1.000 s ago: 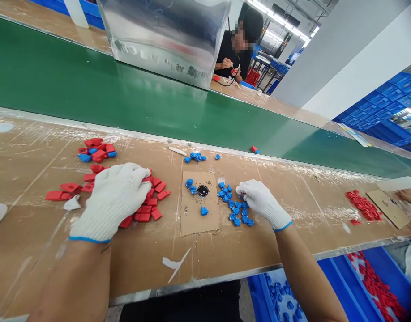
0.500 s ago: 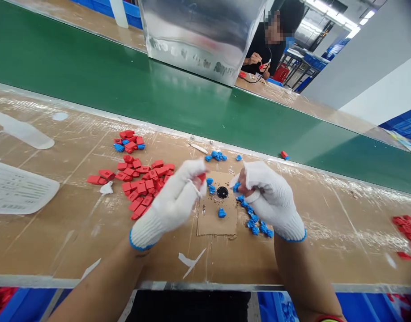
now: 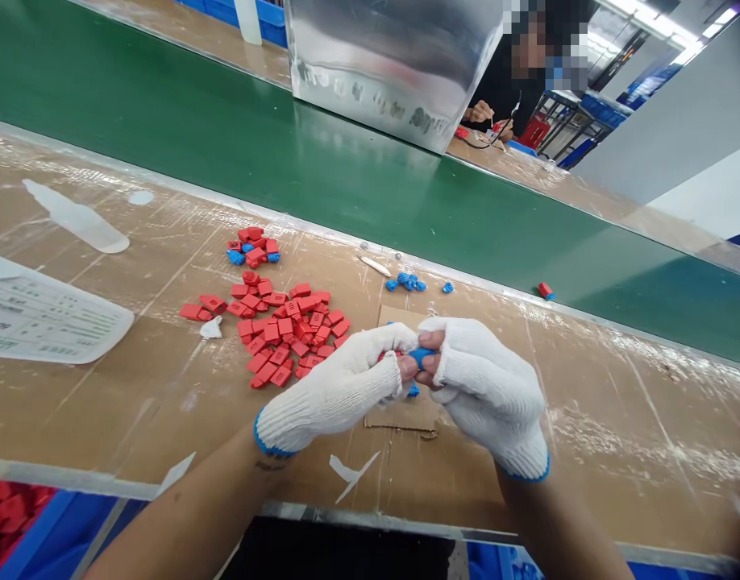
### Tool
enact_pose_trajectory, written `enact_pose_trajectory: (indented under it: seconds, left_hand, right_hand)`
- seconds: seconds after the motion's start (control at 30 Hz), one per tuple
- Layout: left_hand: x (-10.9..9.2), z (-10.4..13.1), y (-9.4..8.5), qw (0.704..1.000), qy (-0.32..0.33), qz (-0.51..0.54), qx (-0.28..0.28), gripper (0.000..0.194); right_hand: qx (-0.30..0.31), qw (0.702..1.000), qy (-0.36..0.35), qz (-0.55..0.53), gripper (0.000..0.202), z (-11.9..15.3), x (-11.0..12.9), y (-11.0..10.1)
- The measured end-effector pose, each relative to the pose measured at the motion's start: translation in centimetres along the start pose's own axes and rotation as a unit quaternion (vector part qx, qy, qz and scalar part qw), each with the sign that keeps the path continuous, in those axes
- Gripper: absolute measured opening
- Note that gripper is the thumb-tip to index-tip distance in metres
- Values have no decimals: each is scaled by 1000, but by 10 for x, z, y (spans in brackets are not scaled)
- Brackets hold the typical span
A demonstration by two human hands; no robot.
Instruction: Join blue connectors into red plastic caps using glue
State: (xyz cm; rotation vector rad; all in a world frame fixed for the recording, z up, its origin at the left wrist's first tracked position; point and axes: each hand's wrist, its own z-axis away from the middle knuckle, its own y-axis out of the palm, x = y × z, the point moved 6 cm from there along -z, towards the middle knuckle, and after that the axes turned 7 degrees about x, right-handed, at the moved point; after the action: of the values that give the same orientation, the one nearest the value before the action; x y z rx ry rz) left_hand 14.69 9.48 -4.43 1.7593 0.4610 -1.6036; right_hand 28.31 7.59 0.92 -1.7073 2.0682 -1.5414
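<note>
My left hand (image 3: pixel 346 374) and my right hand (image 3: pixel 491 383), both in white gloves with bare fingertips, meet over a cardboard piece (image 3: pixel 400 416). A small blue plastic part (image 3: pixel 421 356) is pinched in the right fingertips, against the left thumb. Between the left fingers a bit of a red plastic piece (image 3: pixel 387 354) shows; most of it is covered. Whether the two parts are joined, I cannot tell. One blue part (image 3: pixel 413 390) lies below the fingers on the cardboard. Left of my hands spreads a pile of red pieces (image 3: pixel 285 326). Several blue parts (image 3: pixel 407 282) lie behind the hands.
A mixed red and blue cluster (image 3: pixel 255 248) lies behind the red pile. Beyond the table runs a green belt (image 3: pixel 358 173) with a red-and-blue piece (image 3: pixel 546 291) at its near edge. A metal box (image 3: pixel 388 72) stands across it. A person (image 3: pixel 496 97) works on the far side.
My hands have come together from apart, bringing the red piece and the blue part close to each other. The camera view has shifted slightly left.
</note>
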Motion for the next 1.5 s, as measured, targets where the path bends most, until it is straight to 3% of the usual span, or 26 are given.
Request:
enact_pose_trajectory:
  seconds: [0.07, 0.17, 0.3, 0.47, 0.6, 0.8, 1.5]
  left_hand:
    - [-1, 0, 0, 1000, -1, -13, 4, 35]
    - [0, -2, 1, 999, 11, -38, -2, 28]
    - [3, -6, -15, 995, 35, 23, -95, 30]
    - [-2, -2, -56, 943, 68, 171, -278, 7]
    - [-7, 2, -69, 921, 74, 174, -340, 18]
    - [-7, 1, -67, 926, 84, 151, -336, 4]
    - [-10, 5, -66, 922, 107, 135, -347, 15]
  right_hand:
    - [-41, 998, -37, 0, 28, -3, 5, -7]
    - [-40, 997, -63, -14, 27, -6, 11, -18]
    - [-4, 1000, -11, -1, 29, -1, -5, -35]
    - [120, 986, 94, 71, 25, 10, -47, -33]
    - [212, 967, 123, 68, 29, 15, -65, -14]
    - [213, 967, 129, 58, 26, 16, -67, -7]
    - [199, 969, 132, 69, 23, 16, -69, -9]
